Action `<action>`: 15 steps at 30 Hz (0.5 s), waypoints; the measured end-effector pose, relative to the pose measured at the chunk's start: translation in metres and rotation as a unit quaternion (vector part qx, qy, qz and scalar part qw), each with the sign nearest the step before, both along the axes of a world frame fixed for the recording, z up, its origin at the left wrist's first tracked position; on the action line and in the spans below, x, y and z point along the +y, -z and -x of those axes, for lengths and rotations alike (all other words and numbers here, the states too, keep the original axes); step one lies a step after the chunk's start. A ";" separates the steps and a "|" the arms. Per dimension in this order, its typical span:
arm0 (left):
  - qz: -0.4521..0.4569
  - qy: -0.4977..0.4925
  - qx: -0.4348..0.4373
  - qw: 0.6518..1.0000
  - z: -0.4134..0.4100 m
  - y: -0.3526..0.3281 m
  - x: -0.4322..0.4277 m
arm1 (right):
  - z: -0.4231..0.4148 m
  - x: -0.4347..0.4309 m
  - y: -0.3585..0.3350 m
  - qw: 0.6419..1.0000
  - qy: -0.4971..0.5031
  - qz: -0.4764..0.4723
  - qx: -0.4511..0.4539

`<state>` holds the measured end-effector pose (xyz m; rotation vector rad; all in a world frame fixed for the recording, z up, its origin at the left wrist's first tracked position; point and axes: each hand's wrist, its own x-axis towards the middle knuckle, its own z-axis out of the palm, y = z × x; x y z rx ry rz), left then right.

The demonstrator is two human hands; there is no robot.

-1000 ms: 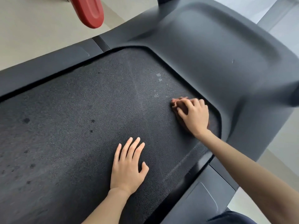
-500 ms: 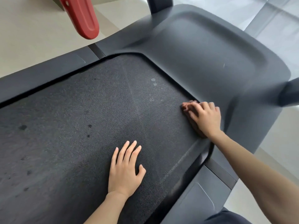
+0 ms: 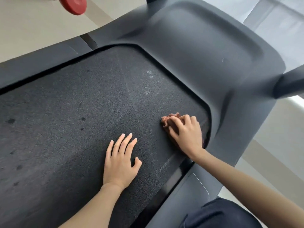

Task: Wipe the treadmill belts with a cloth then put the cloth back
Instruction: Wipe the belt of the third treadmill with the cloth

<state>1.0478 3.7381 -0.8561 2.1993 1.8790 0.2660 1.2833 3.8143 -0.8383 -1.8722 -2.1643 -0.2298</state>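
Note:
The black textured treadmill belt fills most of the view, with dark spots at the left and pale marks near its front end. My right hand presses a small reddish-brown cloth onto the belt near its front right corner, fingers curled over it; most of the cloth is hidden under the hand. My left hand lies flat on the belt, fingers spread, holding nothing.
The grey motor cover rises beyond the belt. Grey side rails run along both belt edges. A red disc-shaped object hangs at the top left over the pale floor. A dark upright post stands at the right.
My right hand has slid the cloth back from the front edge toward me, along the belt's right side. My left hand stays flat in place. The camera shifted slightly.

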 end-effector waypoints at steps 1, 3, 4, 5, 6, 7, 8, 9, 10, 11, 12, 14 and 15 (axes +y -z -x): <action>0.000 -0.001 0.003 1.000 0.000 0.000 0.000 | 0.005 -0.008 0.000 1.000 -0.016 0.005 -0.004; 0.000 0.000 0.008 1.000 -0.001 -0.001 -0.001 | 0.015 -0.023 0.002 0.998 -0.053 0.016 -0.010; -0.002 0.000 0.009 1.000 -0.001 -0.002 -0.001 | 0.018 -0.029 0.003 0.997 -0.075 0.016 -0.014; -0.004 -0.001 0.009 1.000 -0.001 -0.002 -0.001 | 0.018 -0.032 0.003 0.995 -0.102 0.012 -0.018; -0.007 -0.002 0.008 1.000 -0.001 -0.001 -0.001 | 0.016 -0.032 0.002 0.990 -0.136 0.006 -0.024; -0.010 -0.002 0.006 1.000 -0.001 -0.001 -0.001 | 0.012 -0.029 0.000 0.985 -0.171 0.004 -0.036; -0.013 -0.002 0.004 1.000 -0.001 -0.001 -0.001 | 0.006 -0.022 -0.003 0.978 -0.203 0.004 -0.055; -0.017 -0.002 0.003 1.000 -0.001 0.000 -0.001 | -0.001 -0.012 -0.005 0.973 -0.218 0.005 -0.073; -0.021 -0.002 0.001 1.000 -0.001 0.001 -0.001 | -0.010 0.000 -0.008 0.976 -0.202 0.012 -0.081; -0.023 -0.002 -0.001 1.000 -0.001 0.001 -0.001 | -0.018 0.014 -0.010 0.985 -0.152 0.022 -0.074; -0.026 -0.003 -0.003 1.000 -0.001 0.002 -0.001 | -0.028 0.029 -0.013 0.995 -0.076 0.031 -0.059; -0.029 -0.005 -0.006 1.000 -0.001 0.003 -0.001 | -0.048 0.055 -0.015 0.994 0.080 0.067 -0.028; -0.028 -0.006 -0.008 1.000 0.000 0.003 -0.002 | -0.054 0.061 -0.015 0.989 0.126 0.078 -0.013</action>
